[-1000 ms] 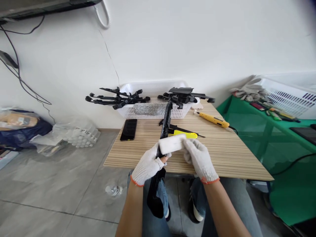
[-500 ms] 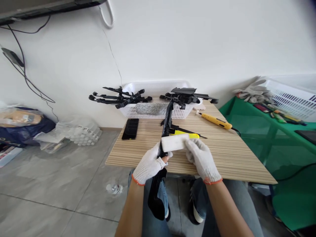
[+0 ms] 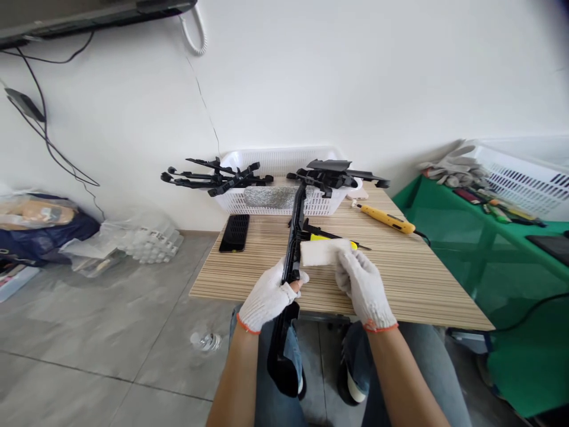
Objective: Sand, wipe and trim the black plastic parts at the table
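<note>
My gloved left hand [image 3: 269,296] is wrapped round a long black plastic part [image 3: 294,237], which slants over the table's front edge with its wider end down by my legs. In my gloved right hand [image 3: 363,283] a white rectangular pad [image 3: 323,252] is pinched by one end. Its free end points at the black part, with a narrow gap between them. Behind the pad, a yellow utility knife [image 3: 320,238] and a black caliper-like tool [image 3: 316,229] lie on the table, both partly covered.
A white basket [image 3: 235,200] holding several black plastic parts [image 3: 329,173] stands at the table's [image 3: 427,284] back. A phone [image 3: 235,232] lies left, a yellow corded tool [image 3: 386,218] right. A green-covered table [image 3: 448,219] with gloves and pens adjoins on the right.
The white pad has moved slightly right, off the black part it overlapped before. My left hand keeps its hold, and the black part has turned slightly.
</note>
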A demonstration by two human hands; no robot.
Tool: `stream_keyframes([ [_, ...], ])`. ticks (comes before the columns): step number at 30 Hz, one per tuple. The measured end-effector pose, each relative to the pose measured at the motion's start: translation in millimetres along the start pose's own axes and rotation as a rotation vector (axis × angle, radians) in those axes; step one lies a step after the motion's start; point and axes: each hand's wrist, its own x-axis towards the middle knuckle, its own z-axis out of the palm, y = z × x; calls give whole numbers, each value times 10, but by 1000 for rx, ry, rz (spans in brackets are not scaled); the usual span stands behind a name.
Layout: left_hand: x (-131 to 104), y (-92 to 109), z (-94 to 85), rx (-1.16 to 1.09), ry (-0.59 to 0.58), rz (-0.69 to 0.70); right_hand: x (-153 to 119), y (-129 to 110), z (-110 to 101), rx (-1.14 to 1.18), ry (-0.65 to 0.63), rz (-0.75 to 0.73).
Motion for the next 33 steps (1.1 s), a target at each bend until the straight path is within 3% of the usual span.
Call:
stream_keyframes([
  [3,-5,1,9,-54,37,-18,-8,18,-30,-39,-100,2],
  [7,-6,-17,11,-12,25,-25,-16,25,-38,9,-61,27],
  [11,1,-32,5,10,35,-10,4,15,22,-99,-190,88],
  [14,5,-5,9,16,20,-11,7,5,65,-95,-152,100],
  [18,9,56,15,23,-9,-1,-12,7,65,-188,-231,85],
  [22,14,68,11,30,-24,5,-5,9,40,-203,-185,59],
  [26,24,45,17,76,-11,9,18,15,42,-271,-337,89],
  [30,27,35,25,54,-15,12,24,36,54,-168,-217,78],
  [33,28,21,19,96,-3,23,17,45,57,-242,-296,80],
])
